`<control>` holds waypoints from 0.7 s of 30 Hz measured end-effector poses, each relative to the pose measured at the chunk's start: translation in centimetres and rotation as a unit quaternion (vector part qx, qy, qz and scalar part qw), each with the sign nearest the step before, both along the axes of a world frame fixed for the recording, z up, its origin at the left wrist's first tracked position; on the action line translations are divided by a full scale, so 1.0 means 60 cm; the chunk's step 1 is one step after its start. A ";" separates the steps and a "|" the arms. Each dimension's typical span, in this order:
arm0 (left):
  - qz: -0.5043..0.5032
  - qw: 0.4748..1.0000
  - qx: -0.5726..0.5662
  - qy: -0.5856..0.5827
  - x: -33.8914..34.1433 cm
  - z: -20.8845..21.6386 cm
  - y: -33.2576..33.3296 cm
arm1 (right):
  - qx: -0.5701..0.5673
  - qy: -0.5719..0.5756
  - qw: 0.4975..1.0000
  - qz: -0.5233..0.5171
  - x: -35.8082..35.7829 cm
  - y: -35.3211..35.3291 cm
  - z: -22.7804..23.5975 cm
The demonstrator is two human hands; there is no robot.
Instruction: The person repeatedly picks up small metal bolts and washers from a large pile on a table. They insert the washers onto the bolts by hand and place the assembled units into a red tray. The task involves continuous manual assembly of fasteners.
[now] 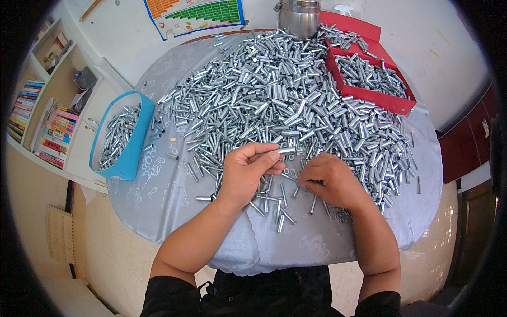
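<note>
My left hand (247,171) pinches a short shiny metal sleeve (285,151) between thumb and forefinger, at the near edge of a big heap of metal sleeves and bolts (264,90). Close by on the right, my right hand (330,180) is bent down over the heap's near side, its fingers drawn together. Its fingertips are by some loose bolts and small washers, and whatever they grip is hidden. Several loose bolts (281,215) lie on the cloth between my forearms.
A grey patterned cloth (174,211) covers the round table. To the left stands a blue box (130,158) holding metal parts. At the back right are a red box (377,100) of bolts and a steel pot (299,20). Bookshelves (53,105) line the left wall.
</note>
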State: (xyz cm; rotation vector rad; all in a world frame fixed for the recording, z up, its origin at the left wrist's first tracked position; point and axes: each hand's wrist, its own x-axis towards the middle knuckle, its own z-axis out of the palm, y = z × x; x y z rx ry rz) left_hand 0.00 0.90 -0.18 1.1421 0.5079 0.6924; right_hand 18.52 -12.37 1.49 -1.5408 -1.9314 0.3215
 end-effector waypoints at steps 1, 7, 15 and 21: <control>0.000 1.000 0.000 0.000 0.000 0.001 0.000 | -0.002 0.020 1.000 0.000 0.001 -0.001 0.003; 0.000 1.000 -0.003 0.005 0.001 0.003 -0.002 | 0.031 0.033 0.995 -0.085 0.005 0.002 -0.011; 0.000 1.000 -0.003 0.002 0.001 0.002 -0.002 | 0.014 -0.064 0.992 -0.110 -0.018 0.016 -0.012; -0.002 1.000 -0.005 0.003 0.002 0.002 -0.003 | 0.001 -0.100 0.992 -0.080 -0.016 0.019 -0.013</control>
